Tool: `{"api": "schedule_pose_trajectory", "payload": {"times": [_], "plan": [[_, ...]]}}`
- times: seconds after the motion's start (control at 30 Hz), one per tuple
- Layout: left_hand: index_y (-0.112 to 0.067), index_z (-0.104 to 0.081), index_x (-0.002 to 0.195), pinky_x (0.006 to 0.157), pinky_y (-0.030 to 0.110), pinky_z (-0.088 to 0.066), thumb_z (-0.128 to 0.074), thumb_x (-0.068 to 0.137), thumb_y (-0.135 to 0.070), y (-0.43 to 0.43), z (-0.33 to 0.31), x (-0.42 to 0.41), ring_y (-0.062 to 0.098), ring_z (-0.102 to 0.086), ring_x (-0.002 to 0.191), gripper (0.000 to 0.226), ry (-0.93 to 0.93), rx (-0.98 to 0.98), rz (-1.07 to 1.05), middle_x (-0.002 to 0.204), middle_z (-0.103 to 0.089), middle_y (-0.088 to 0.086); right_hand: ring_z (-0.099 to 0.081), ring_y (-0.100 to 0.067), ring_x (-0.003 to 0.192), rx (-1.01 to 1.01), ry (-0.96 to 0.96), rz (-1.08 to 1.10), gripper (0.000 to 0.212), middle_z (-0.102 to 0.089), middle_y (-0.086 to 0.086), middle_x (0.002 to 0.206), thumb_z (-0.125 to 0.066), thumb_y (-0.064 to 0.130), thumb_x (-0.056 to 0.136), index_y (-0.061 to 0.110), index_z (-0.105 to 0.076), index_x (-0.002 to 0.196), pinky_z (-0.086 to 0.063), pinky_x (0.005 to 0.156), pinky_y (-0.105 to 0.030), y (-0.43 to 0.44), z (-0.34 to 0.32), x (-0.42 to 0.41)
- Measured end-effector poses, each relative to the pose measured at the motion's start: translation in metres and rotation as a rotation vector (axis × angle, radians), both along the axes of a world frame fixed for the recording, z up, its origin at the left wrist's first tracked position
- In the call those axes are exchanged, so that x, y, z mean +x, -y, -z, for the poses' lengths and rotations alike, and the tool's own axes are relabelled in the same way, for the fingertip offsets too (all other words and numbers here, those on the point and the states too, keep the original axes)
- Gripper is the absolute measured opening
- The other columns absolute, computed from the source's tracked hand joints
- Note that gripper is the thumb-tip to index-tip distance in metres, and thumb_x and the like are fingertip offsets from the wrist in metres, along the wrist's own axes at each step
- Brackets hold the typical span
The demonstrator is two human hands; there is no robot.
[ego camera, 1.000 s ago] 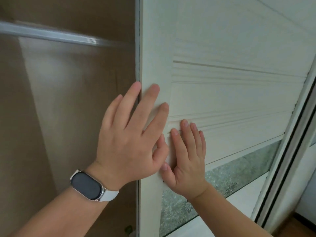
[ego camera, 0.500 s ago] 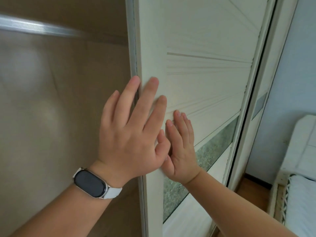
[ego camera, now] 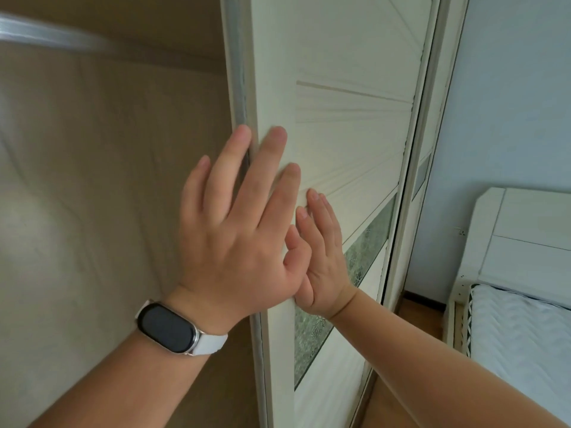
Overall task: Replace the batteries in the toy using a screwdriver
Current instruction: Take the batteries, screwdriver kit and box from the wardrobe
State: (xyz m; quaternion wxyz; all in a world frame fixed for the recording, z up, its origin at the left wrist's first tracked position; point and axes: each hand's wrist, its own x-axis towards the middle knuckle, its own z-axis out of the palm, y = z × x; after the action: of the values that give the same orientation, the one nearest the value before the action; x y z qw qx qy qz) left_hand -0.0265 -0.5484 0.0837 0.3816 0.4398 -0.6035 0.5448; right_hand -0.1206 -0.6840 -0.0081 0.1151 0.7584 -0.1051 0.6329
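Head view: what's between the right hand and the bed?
In the head view: from the right hand, a patterned glass strip, the white frame, then blue wall and a strip of wood floor before the bed.

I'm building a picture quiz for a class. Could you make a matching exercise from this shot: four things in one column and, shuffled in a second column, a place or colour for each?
Things
1. left hand
2. right hand
3. wristband
4. bed

Place or colour
A. flat on the door panel, lower down
B. white, at the far right
C. fingers spread across the door's left edge
D. dark face, white strap

Pairs: 1-C, 2-A, 3-D, 4-B
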Motion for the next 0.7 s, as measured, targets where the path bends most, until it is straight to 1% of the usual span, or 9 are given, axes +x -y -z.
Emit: {"api": "schedule_pose_trajectory", "payload": {"times": [0.27,0.4,0.5,0.7], "plan": [[-0.005,-0.07,0.121,0.102,0.061,-0.044,-0.055,0.085,-0.024,0.036,0.004,-0.017,0.04,-0.038,0.138,0.043,-0.01,0.008,-0.043,0.147,-0.051,0.018,-0.03,-0.046,0.143,-0.025,0.039,-0.064,0.062,-0.028,-0.026,0.152,-0.019,0.046,0.102,0.018,-0.018,0.157,-0.027,0.111,-0.066,0.042,0.003,-0.009],[-0.005,-0.071,0.12,0.1,0.06,-0.045,-0.055,0.084,-0.023,0.059,0.006,-0.026,0.039,-0.038,0.137,0.043,-0.015,0.004,-0.066,0.146,-0.051,0.017,-0.033,-0.049,0.14,-0.041,0.035,-0.059,0.062,-0.028,-0.025,0.153,-0.02,0.046,0.101,0.016,-0.021,0.156,-0.028,0.11,-0.067,0.066,0.005,-0.017],[-0.005,-0.071,0.121,0.1,0.061,-0.046,-0.056,0.084,-0.023,0.079,0.006,-0.033,0.04,-0.038,0.137,0.043,-0.008,-0.005,-0.093,0.145,-0.051,0.018,-0.035,-0.048,0.14,-0.032,0.046,-0.061,0.061,-0.029,-0.025,0.153,-0.021,0.047,0.101,0.015,-0.027,0.153,-0.029,0.11,-0.066,0.086,0.004,-0.024],[-0.005,-0.07,0.121,0.1,0.059,-0.046,-0.055,0.084,-0.022,0.115,0.007,-0.051,0.042,-0.04,0.137,0.043,0.015,-0.009,-0.151,0.145,-0.053,0.019,-0.035,-0.047,0.14,-0.022,0.039,-0.055,0.061,-0.03,-0.023,0.153,-0.019,0.05,0.101,0.014,-0.03,0.149,-0.029,0.109,-0.065,0.124,0.004,-0.041]]}}
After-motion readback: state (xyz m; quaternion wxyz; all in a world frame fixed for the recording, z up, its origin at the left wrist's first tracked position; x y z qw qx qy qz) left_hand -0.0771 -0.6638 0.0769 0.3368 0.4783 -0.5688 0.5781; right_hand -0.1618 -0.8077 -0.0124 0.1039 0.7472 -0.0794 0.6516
